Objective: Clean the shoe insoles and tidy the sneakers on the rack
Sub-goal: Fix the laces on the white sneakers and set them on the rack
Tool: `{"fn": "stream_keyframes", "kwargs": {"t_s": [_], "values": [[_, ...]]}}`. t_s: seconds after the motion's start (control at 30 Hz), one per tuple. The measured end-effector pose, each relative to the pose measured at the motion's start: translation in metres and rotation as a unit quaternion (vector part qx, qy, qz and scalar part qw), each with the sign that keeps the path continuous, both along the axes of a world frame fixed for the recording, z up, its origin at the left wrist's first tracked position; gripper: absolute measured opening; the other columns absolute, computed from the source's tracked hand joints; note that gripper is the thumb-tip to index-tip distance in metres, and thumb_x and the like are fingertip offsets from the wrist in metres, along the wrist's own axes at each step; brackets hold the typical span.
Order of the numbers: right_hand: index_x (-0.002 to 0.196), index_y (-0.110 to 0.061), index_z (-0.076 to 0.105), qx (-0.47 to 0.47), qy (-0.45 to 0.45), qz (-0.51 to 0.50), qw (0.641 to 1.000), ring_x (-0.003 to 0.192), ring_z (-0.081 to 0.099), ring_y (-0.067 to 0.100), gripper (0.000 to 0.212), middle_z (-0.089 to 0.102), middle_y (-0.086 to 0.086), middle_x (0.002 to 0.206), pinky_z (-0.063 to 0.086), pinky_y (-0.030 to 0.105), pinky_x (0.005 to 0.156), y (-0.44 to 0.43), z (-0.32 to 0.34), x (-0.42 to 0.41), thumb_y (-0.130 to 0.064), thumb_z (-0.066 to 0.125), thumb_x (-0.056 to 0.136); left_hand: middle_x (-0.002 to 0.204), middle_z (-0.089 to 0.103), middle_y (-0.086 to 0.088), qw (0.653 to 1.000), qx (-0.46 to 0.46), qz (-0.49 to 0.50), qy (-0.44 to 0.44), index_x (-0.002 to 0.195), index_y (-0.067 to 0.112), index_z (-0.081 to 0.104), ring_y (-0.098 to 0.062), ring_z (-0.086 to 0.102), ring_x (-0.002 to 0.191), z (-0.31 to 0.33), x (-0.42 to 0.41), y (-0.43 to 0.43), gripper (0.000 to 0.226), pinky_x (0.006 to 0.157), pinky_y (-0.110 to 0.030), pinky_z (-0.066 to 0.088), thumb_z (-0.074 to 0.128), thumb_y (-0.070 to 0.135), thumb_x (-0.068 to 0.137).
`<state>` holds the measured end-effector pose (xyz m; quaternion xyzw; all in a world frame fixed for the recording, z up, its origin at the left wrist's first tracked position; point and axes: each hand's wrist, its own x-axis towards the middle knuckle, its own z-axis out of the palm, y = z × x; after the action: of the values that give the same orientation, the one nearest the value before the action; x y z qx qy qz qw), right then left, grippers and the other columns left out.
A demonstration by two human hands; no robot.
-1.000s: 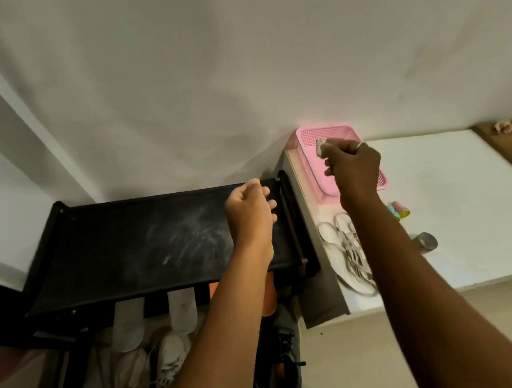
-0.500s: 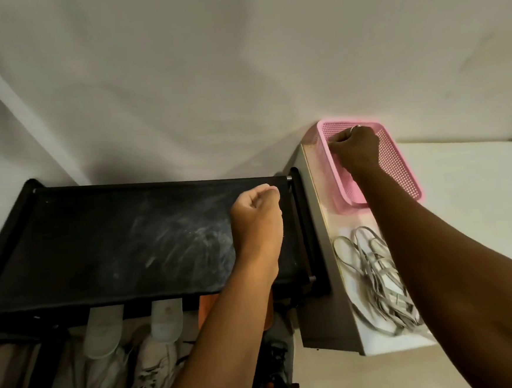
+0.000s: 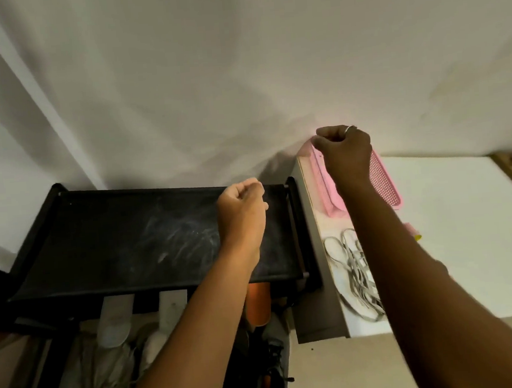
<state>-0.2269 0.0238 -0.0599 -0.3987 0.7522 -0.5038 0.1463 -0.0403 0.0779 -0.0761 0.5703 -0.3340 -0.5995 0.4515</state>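
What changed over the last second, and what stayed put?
The right hand, which pinched a small whitish item over the pink basket a second ago, dipped into the basket and now sits curled over its far left corner; no item shows in it. The left hand stays curled above the black rack's top shelf. The grey laces lie unchanged beside the basket.

Matt black cloth rack top (image 3: pixel 114 235), dusty; perforated pink plastic basket (image 3: pixel 384 183).
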Motion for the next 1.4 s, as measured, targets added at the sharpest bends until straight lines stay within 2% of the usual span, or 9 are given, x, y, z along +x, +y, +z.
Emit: {"fn": "stream_keyframes", "kwargs": {"t_s": [0.13, 0.3, 0.47, 0.57, 0.7, 0.9, 1.17, 1.3, 1.4], "values": [[0.096, -0.022, 0.077, -0.03, -0.071, 0.063, 0.995, 0.085, 0.071, 0.002, 0.015, 0.075, -0.01, 0.089, 0.057, 0.022, 0.084, 0.031, 0.014, 0.079, -0.02, 0.077, 0.081, 0.102, 0.071, 0.008, 0.999, -0.035, 0.01, -0.022, 0.115, 0.022, 0.067, -0.012, 0.072, 0.09, 0.018, 0.024, 0.007, 0.019, 0.062, -0.022, 0.05, 0.056, 0.026, 0.1], [0.099, -0.02, 0.075, -0.015, -0.132, 0.146, 0.98, 0.073, 0.065, -0.009, 0.014, 0.073, -0.01, 0.087, 0.045, 0.006, 0.063, 0.069, 0.019, 0.183, -0.015, 0.073, 0.087, 0.089, 0.072, 0.008, 0.994, -0.057, 0.065, -0.073, 0.104, 0.026, 0.066, -0.015, 0.072, 0.084, 0.032, 0.096, 0.018, 0.012, 0.061, -0.026, 0.054, 0.056, 0.024, 0.098], [0.097, -0.021, 0.075, 0.01, -0.161, 0.185, 0.969, 0.068, 0.066, -0.003, 0.009, 0.073, -0.008, 0.082, 0.049, 0.01, 0.059, 0.095, 0.006, 0.259, -0.018, 0.071, 0.089, 0.094, 0.072, 0.006, 0.984, -0.034, 0.057, -0.163, 0.093, 0.031, 0.064, -0.014, 0.071, 0.085, 0.017, 0.175, 0.043, 0.013, 0.067, -0.027, 0.055, 0.054, 0.025, 0.098], [0.088, -0.023, 0.074, 0.048, -0.163, 0.203, 0.964, 0.068, 0.067, 0.002, 0.006, 0.073, -0.006, 0.079, 0.052, 0.018, 0.062, 0.115, -0.019, 0.3, -0.019, 0.07, 0.087, 0.09, 0.073, 0.0, 0.97, -0.006, 0.017, -0.241, 0.088, 0.024, 0.068, -0.022, 0.071, 0.082, -0.007, 0.22, 0.06, 0.013, 0.075, -0.04, 0.061, 0.056, 0.027, 0.094], [0.09, -0.019, 0.075, 0.133, -0.169, 0.23, 0.949, 0.076, 0.069, 0.005, 0.007, 0.074, -0.007, 0.08, 0.055, 0.025, 0.07, 0.137, -0.077, 0.345, -0.018, 0.072, 0.084, 0.103, 0.073, -0.001, 0.946, 0.051, 0.013, -0.319, 0.104, 0.02, 0.07, -0.023, 0.068, 0.093, -0.054, 0.283, 0.079, 0.016, 0.078, -0.033, 0.055, 0.056, 0.025, 0.098], [0.086, -0.017, 0.075, 0.247, -0.148, 0.255, 0.923, 0.078, 0.067, 0.006, 0.002, 0.072, -0.009, 0.082, 0.055, 0.026, 0.074, 0.162, -0.173, 0.38, -0.019, 0.075, 0.086, 0.107, 0.071, -0.003, 0.931, 0.146, 0.012, -0.335, 0.088, 0.025, 0.062, -0.023, 0.065, 0.094, -0.16, 0.331, 0.106, 0.011, 0.076, -0.027, 0.046, 0.058, 0.026, 0.098], [0.077, -0.023, 0.072, 0.4, -0.096, 0.319, 0.854, 0.066, 0.066, 0.006, 0.013, 0.073, -0.005, 0.074, 0.052, 0.018, 0.06, 0.188, -0.289, 0.397, -0.014, 0.07, 0.086, 0.11, 0.071, 0.002, 0.905, 0.215, -0.04, -0.365, 0.105, 0.025, 0.07, -0.013, 0.06, 0.089, -0.278, 0.355, 0.144, 0.015, 0.076, -0.024, 0.047, 0.056, 0.022, 0.099], [0.082, -0.014, 0.076, 0.466, -0.049, 0.352, 0.81, 0.085, 0.069, 0.021, 0.008, 0.075, 0.007, 0.088, 0.052, 0.028, 0.072, 0.196, -0.33, 0.401, -0.018, 0.071, 0.088, 0.112, 0.072, 0.003, 0.902, 0.235, -0.059, -0.358, 0.105, 0.026, 0.07, -0.013, 0.063, 0.096, -0.317, 0.362, 0.16, 0.016, 0.081, -0.024, 0.049, 0.057, 0.018, 0.099], [0.063, -0.02, 0.056, 0.508, -0.02, 0.358, 0.783, 0.089, 0.067, 0.029, 0.024, 0.071, 0.013, 0.088, 0.045, 0.027, 0.068, 0.203, -0.352, 0.407, -0.013, 0.067, 0.084, 0.109, 0.071, 0.003, 0.887, 0.257, -0.081, -0.374, 0.112, 0.023, 0.071, -0.011, 0.06, 0.089, -0.336, 0.368, 0.171, 0.017, 0.075, -0.023, 0.047, 0.066, 0.024, 0.095]]}}
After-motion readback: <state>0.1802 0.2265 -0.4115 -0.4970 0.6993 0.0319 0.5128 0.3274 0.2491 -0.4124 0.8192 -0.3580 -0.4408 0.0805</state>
